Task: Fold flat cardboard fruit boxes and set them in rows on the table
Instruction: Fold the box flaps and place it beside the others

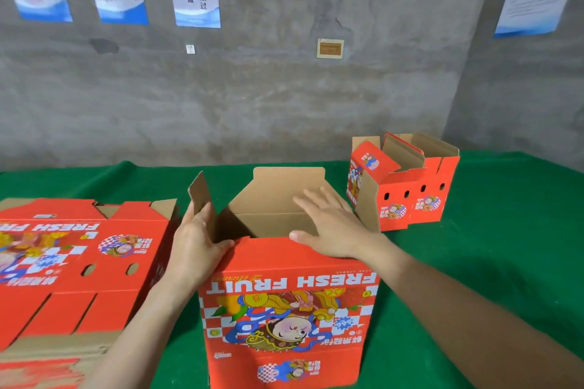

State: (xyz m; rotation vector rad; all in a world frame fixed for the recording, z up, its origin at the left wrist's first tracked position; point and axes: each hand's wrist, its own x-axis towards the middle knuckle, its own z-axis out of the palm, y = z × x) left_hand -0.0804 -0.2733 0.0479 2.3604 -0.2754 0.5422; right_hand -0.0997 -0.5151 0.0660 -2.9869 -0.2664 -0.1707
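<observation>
The half-folded fruit box [284, 309] stands upright at the near middle of the desk [493, 262], its red "FRESH FRUIT" panel facing the person upside down and its brown inside open at the top. The left hand [196, 243] has a holding grip on the box's left corner: fingers lie up along the raised side flap and the thumb hooks over the front panel's top edge. The right hand [328, 227] has a wide grip – fingers straight and spread, palm down on the right flap, thumb at the front edge. Just left of the box lies a stack of flat boxes [69, 262]. The folded boxes [410, 199] stand at the far right – flaps up, near the concrete wall [284, 88].
</observation>
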